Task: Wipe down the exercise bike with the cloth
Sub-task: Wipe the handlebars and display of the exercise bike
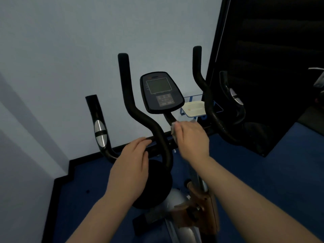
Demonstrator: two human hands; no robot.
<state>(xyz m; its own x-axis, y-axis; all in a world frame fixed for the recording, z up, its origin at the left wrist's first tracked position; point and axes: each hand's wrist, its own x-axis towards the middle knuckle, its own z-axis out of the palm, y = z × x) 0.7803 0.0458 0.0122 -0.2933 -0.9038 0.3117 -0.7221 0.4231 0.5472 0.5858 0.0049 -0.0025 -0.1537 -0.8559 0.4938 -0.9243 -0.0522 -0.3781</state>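
Right hand (192,137) pinched the cloth (174,130) against the console stem (169,119), which ran up and far toward the console (160,92). Left hand (133,162), fingers curled, held the crossbar (153,138) just left.

No readable text anywhere. The console (161,92) on the exercise bike (157,137) has a small logo strip above the screen, too blurred to make out. The LCD screen (158,85) is blank grey-green, no digits showing. Tiny marks run down the screen's left edge and under it; illegible. The button pad (165,100) below has printed keys, but the labels are smeared beyond reading. No legible markings on the handlebar grips or frame.
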